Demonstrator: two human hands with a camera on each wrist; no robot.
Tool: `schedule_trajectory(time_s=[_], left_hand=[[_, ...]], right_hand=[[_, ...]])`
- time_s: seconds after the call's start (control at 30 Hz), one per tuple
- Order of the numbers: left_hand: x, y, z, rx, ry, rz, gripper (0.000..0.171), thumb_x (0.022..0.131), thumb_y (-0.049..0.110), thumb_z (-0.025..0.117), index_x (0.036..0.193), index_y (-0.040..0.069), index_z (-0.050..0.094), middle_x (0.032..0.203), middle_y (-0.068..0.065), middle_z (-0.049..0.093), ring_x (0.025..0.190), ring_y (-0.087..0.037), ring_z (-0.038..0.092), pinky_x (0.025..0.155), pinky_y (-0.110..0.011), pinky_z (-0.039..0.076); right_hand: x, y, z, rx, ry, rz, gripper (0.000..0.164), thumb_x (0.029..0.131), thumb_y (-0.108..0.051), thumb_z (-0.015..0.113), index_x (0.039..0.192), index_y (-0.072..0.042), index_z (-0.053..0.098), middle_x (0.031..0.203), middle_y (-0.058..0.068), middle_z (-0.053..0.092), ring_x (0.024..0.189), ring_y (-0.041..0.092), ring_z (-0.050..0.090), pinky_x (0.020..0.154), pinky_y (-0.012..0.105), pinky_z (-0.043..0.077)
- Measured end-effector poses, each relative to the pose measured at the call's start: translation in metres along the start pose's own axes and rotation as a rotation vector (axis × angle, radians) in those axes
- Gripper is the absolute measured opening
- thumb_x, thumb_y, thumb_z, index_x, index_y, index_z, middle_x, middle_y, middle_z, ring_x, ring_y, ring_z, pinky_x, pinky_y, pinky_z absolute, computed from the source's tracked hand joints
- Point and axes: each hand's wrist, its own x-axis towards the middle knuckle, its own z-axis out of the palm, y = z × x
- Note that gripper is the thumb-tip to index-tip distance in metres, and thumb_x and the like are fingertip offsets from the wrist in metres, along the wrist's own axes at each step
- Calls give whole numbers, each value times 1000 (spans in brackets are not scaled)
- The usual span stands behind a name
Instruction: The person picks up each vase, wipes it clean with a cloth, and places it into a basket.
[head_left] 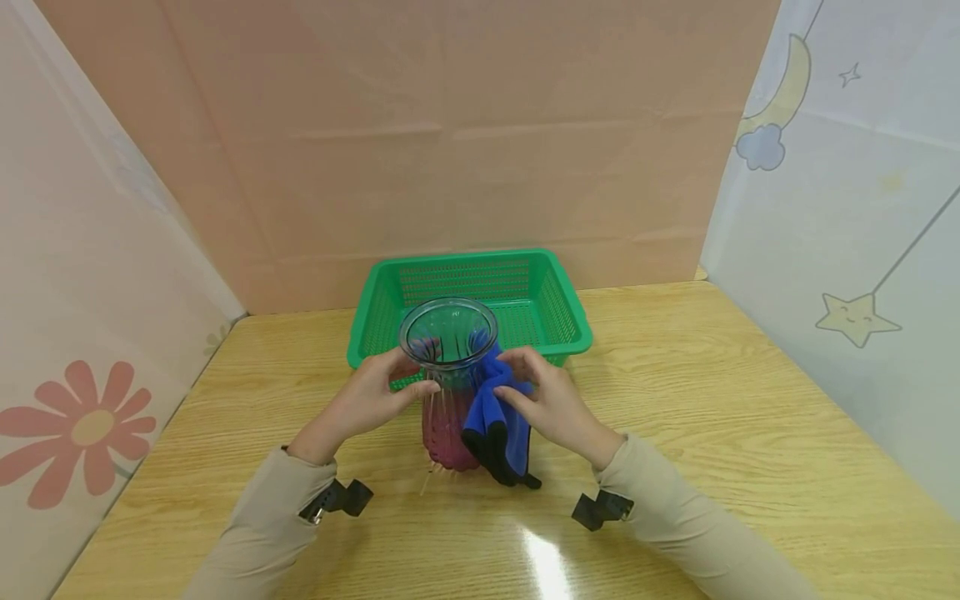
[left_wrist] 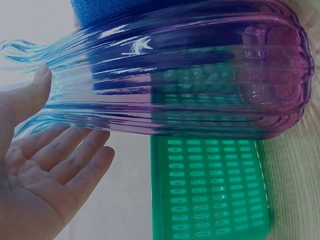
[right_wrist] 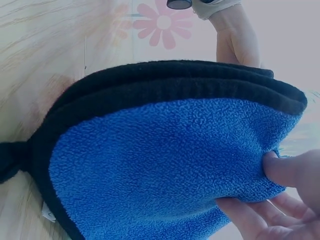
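A ribbed glass vase (head_left: 447, 429) stands upright on the table, clear bluish at its flared mouth and pink lower down. Around its neck, from the left, my left hand (head_left: 372, 395) has the thumb on the near side and the fingers behind. The left wrist view shows that thumb against the glass of the vase (left_wrist: 200, 95). My right hand (head_left: 553, 398) pinches a folded blue cloth (head_left: 489, 410) with black edging, held against the vase's right side. In the right wrist view, thumb and fingers grip a bunched part of the cloth (right_wrist: 150, 155), which hangs down.
A green plastic basket (head_left: 583, 333) with slotted sides stands just behind the vase, near the back wall. Wood-grain tabletop (head_left: 675, 375) extends to both sides. Patterned side panels and a plain backdrop (head_left: 450, 167) enclose the table.
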Motion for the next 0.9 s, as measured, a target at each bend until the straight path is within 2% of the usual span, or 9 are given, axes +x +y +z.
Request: schedule_trajectory(time_s=[0.47,0.73,0.9], left_hand=[[0,0,2,-4,-3,-7,54,86,20,66,134,5,47,125,-17,61,115,-33,59,99,-45,49],[1,-1,1,-13,-5,2,54,87,20,66,134,5,47,125,-17,61,115,-33,59,99,-45,49],[1,-1,1,-7,-2,-9,52,86,21,66,133,4,48,123,-17,62,114,-33,60,98,-45,49]], right_hand=[[-2,6,2,0,-17,-16,34,84,0,65,116,0,52,110,19,63,103,31,63,89,39,55],[-1,6,1,-9,-7,-21,33,84,0,66,115,1,53,109,18,64,101,30,63,88,38,55],[-1,6,2,1,8,4,33,84,-1,66,115,0,55,110,18,65,101,30,64,86,40,56]])
